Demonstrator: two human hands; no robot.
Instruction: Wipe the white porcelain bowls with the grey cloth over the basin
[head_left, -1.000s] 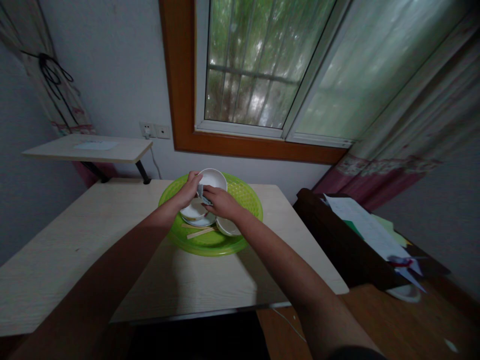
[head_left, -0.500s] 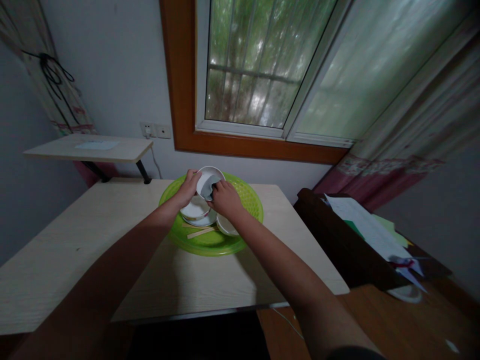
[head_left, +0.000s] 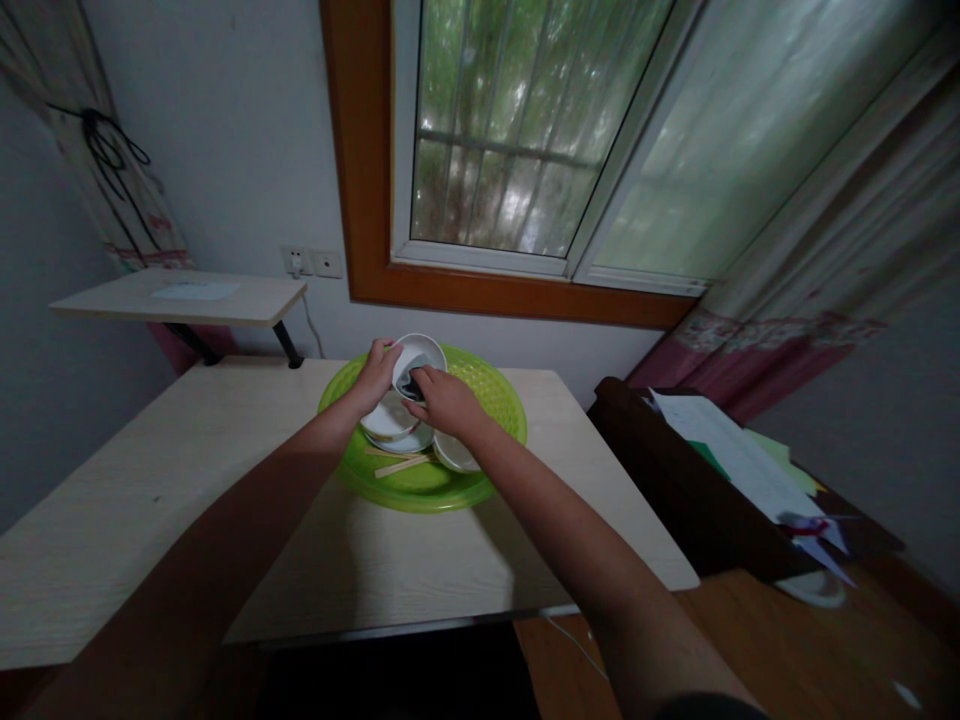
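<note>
My left hand (head_left: 373,380) grips the left rim of a white bowl (head_left: 426,345), which is tilted toward me above a green basin (head_left: 499,400). Inside that bowl, my right hand (head_left: 448,402) presses a grey cloth (head_left: 409,378) against the inner wall, with fingers closed on it. Below the held bowl, another white bowl (head_left: 388,418) rests on a white plate (head_left: 405,443) in the basin. A further white bowl (head_left: 454,455) sits to the right, partly covered by my right wrist. Light wooden chopsticks (head_left: 401,465) lie in front of the plate.
The basin stands on a pale wooden table (head_left: 270,520) against the wall. A small raised shelf (head_left: 259,300) is at the back left. Beyond the table's right edge, papers (head_left: 727,450) lie on a dark piece of furniture (head_left: 660,480). A window (head_left: 517,150) is behind.
My right hand has shifted slightly left and deeper into the bowl, moving the grey cloth with it. The held bowl has shifted slightly left.
</note>
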